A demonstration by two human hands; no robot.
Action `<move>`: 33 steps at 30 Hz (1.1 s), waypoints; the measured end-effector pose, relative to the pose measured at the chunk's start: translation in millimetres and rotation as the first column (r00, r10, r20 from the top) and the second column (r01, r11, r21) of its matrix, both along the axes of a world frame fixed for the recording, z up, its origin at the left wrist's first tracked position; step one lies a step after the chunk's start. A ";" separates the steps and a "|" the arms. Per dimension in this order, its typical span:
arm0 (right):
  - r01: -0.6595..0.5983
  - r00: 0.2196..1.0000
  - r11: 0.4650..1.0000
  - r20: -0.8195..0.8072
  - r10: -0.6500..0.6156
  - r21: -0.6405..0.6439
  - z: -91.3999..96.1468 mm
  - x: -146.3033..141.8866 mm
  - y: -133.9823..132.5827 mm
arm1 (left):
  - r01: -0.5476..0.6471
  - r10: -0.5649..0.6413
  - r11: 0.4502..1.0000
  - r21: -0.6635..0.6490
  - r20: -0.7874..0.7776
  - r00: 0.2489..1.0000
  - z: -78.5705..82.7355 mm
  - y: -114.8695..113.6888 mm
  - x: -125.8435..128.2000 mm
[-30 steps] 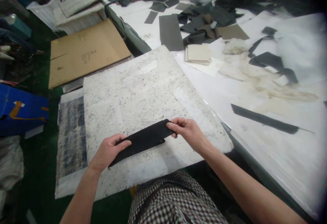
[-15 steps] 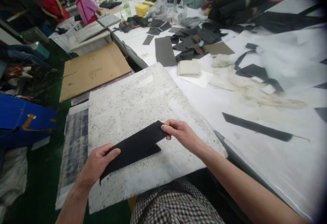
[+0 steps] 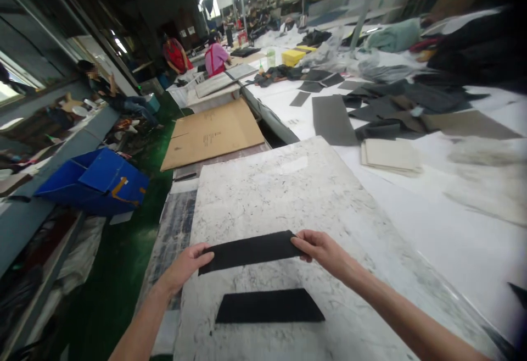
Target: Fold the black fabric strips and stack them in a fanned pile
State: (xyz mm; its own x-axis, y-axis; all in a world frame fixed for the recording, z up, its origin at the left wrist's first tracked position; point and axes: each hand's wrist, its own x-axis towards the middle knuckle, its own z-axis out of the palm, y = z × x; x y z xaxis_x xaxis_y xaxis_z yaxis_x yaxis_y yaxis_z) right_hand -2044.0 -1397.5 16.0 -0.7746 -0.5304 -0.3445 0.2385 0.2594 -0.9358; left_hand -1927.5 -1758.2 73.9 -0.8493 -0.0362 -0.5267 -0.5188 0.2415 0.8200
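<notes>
A black fabric strip [image 3: 251,251] is stretched between my two hands just above a white marbled board [image 3: 296,196]. My left hand [image 3: 187,265] pinches its left end, fingers closed. My right hand [image 3: 323,251] pinches its right end, fingers closed too. A second black fabric piece [image 3: 269,306] lies flat on the board, nearer to me, below the held strip and touched by neither hand.
A cardboard sheet [image 3: 212,133] lies beyond the board. Grey and black fabric pieces [image 3: 370,111] and a beige stack [image 3: 391,155] cover the white table to the right. A blue box [image 3: 94,182] stands on the green floor at left. People work at the far end.
The two black pieces held together have come apart: one now lies flat on the board while my hands keep the other stretched. The view has tilted up and shows more of the hall.
</notes>
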 end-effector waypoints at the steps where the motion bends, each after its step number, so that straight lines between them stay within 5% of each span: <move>1: 0.003 1.000 1.000 -0.010 -0.003 0.020 -5.6 -13.2 -13.0 | 0.002 -0.002 1.000 0.003 -0.007 1.000 -4.8 -12.7 -12.5; 5: 0.018 0.996 0.994 -0.089 -0.008 0.108 -31.8 -79.5 -70.4 | 0.005 -0.007 0.999 -0.050 -0.036 0.999 -30.6 -72.8 -80.9; 11: 0.089 0.964 0.970 -0.265 -0.026 0.228 -78.4 -200.6 -164.2 | -0.113 0.077 0.973 -0.200 -0.184 0.980 -92.2 -172.3 -217.0; 18: 0.283 0.801 0.904 -0.597 -0.039 0.321 -113.5 -322.6 -247.4 | -0.256 0.106 0.881 -0.397 -0.361 0.926 -150.5 -247.6 -347.8; 24: 0.394 0.672 0.839 -0.740 0.015 0.375 -128.2 -382.6 -284.3 | -0.307 0.086 0.799 -0.518 -0.406 0.910 -179.3 -262.8 -399.1; 33: 0.475 0.669 0.724 -0.740 0.072 0.500 -146.5 -403.2 -300.3 | -0.365 0.098 0.710 -0.602 -0.429 0.898 -205.0 -273.0 -418.7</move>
